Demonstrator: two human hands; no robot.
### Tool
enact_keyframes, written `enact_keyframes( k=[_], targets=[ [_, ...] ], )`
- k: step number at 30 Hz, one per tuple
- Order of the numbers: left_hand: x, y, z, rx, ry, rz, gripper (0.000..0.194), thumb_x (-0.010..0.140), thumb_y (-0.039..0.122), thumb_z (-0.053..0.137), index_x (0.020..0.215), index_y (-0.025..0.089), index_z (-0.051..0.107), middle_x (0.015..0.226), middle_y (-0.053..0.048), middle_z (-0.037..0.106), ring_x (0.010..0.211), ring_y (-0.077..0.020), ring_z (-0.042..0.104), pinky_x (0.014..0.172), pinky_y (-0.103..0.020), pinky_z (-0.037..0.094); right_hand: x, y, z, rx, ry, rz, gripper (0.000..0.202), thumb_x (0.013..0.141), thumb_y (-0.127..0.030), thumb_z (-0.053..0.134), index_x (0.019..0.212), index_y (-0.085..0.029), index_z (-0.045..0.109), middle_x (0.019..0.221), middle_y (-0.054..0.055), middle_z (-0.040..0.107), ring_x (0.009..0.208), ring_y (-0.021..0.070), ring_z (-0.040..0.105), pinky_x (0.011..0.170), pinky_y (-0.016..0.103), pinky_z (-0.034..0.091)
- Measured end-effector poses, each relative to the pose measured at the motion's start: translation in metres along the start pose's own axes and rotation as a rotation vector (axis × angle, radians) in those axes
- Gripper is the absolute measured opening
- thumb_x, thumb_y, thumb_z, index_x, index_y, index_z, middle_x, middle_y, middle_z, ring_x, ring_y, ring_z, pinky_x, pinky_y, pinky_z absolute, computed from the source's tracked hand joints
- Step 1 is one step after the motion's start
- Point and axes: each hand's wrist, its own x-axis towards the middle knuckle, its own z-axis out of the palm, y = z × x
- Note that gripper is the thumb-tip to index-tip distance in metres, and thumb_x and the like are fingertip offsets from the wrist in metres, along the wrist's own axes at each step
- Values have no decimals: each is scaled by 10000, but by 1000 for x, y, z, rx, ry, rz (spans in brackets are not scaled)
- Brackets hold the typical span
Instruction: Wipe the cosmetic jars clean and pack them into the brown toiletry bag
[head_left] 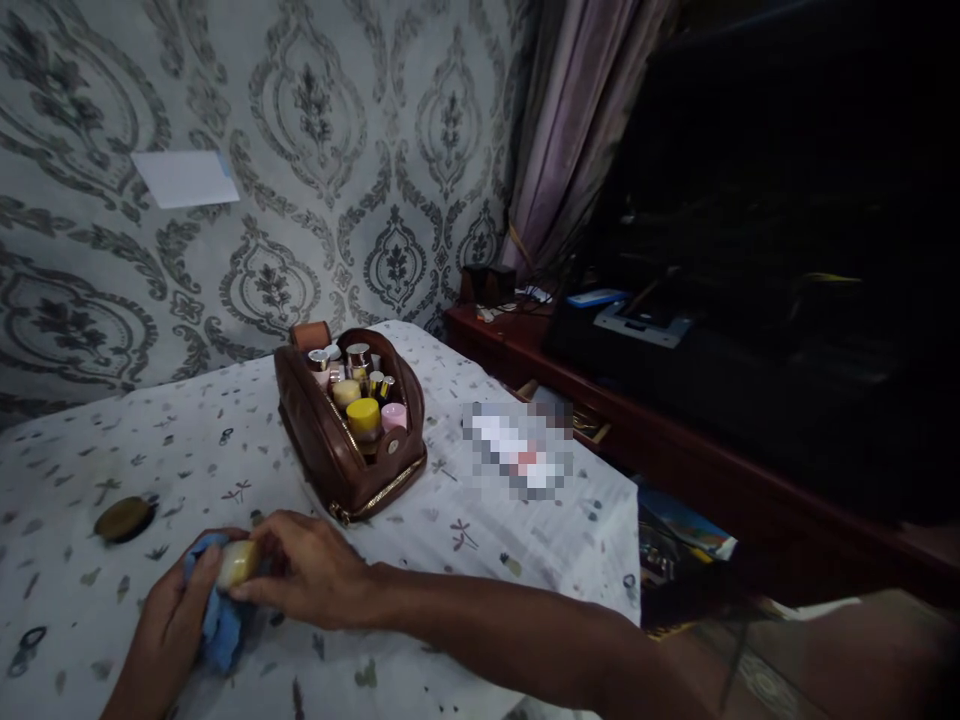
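My left hand [169, 605] is closed around a crumpled blue cloth [220, 630], which is pressed against a small pale jar [238, 565] with a yellowish cap. The fingers of my right hand [319, 575] pinch the same jar from the other side. Just beyond my hands a brown leather toiletry bag [307, 440] stands unzipped. Packed inside it are several cosmetic jars and bottles, among them a yellow-lidded jar [364, 418] and a pink-lidded one [394, 415]. A round dark lid-like disc [124, 519] lies to the left of my hands.
The patterned white sheet [450, 600] covers the surface under everything. A blurred-out white item [521, 450] lies right of the bag. Along the right runs a dark red cabinet [712, 440] with open drawers and a large black screen [787, 250]. Patterned wallpaper [337, 150] rises behind.
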Motion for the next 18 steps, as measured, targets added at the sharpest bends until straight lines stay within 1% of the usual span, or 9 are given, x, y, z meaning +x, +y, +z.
enact_keyframes(
  k=[3,5,7,10,12,14,16,17,18],
  targets=[
    [2,1,-1,27,-4,-4,560,793,755,545,793,210,673,673,-18,692,678,-238,664,665,-305,580,-1,-2,0,-8,0,9,385,798,-416,788,1075,-227,600,998,26,674,878,194,643,777,285,516],
    [0,6,1,18,0,22,581,798,770,526,808,208,672,675,-10,688,657,-221,645,687,-302,579,-2,-3,-1,-11,10,-1,381,792,-369,796,1081,-217,601,1013,34,666,888,198,638,797,294,518],
    [-2,12,3,-18,37,47,595,797,781,519,830,206,667,718,-9,702,677,-208,644,716,-289,577,-3,-6,-2,-7,27,-39,377,804,-344,785,1104,-210,600,1023,37,649,906,198,628,827,303,519],
    [-2,22,6,-58,126,24,613,773,803,519,801,204,647,682,-6,683,631,-195,623,641,-272,567,-6,-15,-8,14,73,-124,391,845,-340,744,1181,-214,591,1041,35,615,925,190,612,861,307,520],
    [1,30,6,-54,151,8,576,802,768,505,752,207,628,616,0,647,570,-190,592,577,-276,552,-8,-24,-15,33,112,-167,407,880,-343,709,1247,-226,578,1057,35,594,945,186,605,884,310,517],
    [5,39,7,-16,187,21,526,856,699,480,717,211,617,572,-1,621,540,-194,582,532,-285,534,-9,-33,-25,44,144,-197,427,907,-341,680,1303,-241,560,1078,42,580,982,190,599,913,319,511],
    [9,48,10,40,259,68,485,908,623,448,728,211,628,576,-9,633,551,-205,605,502,-290,518,-10,-40,-37,40,167,-215,444,918,-338,670,1335,-251,545,1095,50,574,1008,196,595,925,332,510],
    [11,53,13,75,293,111,463,932,582,433,747,210,640,586,-12,645,559,-208,617,493,-290,511,-11,-42,-43,31,173,-223,448,920,-341,670,1340,-254,541,1101,54,572,1009,199,595,924,339,513],
    [12,57,15,113,301,168,436,951,539,427,773,210,651,601,-13,659,562,-206,625,488,-289,508,-12,-44,-50,21,173,-234,445,924,-347,666,1340,-253,538,1109,58,572,1010,201,595,927,346,516]
  ],
)
